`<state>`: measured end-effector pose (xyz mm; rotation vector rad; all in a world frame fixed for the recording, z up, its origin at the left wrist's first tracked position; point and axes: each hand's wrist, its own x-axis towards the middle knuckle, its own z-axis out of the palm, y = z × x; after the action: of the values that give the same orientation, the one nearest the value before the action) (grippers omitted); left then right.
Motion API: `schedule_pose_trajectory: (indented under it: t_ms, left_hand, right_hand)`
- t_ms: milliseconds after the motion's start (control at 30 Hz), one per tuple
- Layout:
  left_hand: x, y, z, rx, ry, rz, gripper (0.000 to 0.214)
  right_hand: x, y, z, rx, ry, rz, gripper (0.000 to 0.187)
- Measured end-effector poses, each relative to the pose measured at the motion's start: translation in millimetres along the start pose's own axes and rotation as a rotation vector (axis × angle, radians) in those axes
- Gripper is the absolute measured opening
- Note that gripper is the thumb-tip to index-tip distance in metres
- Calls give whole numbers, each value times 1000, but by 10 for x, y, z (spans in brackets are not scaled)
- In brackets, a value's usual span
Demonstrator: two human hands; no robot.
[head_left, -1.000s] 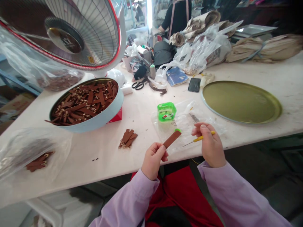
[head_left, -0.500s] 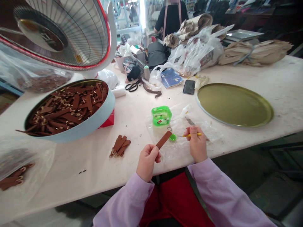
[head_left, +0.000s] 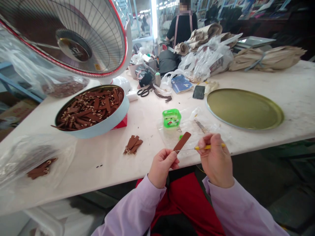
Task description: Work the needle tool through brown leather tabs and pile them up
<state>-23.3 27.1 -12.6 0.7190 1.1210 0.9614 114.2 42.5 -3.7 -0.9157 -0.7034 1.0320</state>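
My left hand [head_left: 162, 165] pinches the lower end of a brown leather strap [head_left: 182, 141], which slants up to the right above the table's front edge. A thin tool with a yellow handle [head_left: 208, 147] is gripped in my right hand [head_left: 216, 159]. Its metal tip points left and touches the strap close to my left fingers. Just behind the strap lie a small green cap [head_left: 180, 136] and a green plastic box [head_left: 171, 117] on a clear plastic sheet [head_left: 197, 126].
A round blue tin [head_left: 98, 126] full of brown straps stands at the left, beneath a large fan [head_left: 73, 36]. A small pile of straps [head_left: 133, 145] lies nearby. A gold round tray [head_left: 244, 108] is at the right. Scissors [head_left: 143, 92], a phone [head_left: 199, 92], bags and a person are further back.
My right hand drew the tool back from the green cap and brought its tip to the strap. The left hand raised the strap slightly.
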Motion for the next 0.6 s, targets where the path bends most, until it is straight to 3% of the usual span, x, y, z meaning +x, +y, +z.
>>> schedule_pose_trajectory:
  t_ms: [133, 233, 333, 433, 533, 600]
  left_hand:
    - [-137, 14, -11, 18, 28, 57, 21]
    - [-238, 2, -17, 16, 66, 109, 18]
    - [-346, 0, -9, 7, 98, 165, 15]
    - [-448, 13, 14, 8, 74, 183, 15]
    - [-536, 26, 23, 40, 13, 147, 19]
    - [-582, 37, 12, 61, -6, 123, 24]
  right_hand:
    - [-98, -38, 47, 6, -16, -2, 32]
    - [-184, -142, 27, 3, 37, -91, 33]
    - [-318, -236, -23, -169, 78, -200, 34]
    - [-457, -246, -49, -425, -97, -173, 27]
    - [-524, -200, -28, -580, -372, -22, 29]
    - [-525, -172, -8, -595, -443, 68, 34]
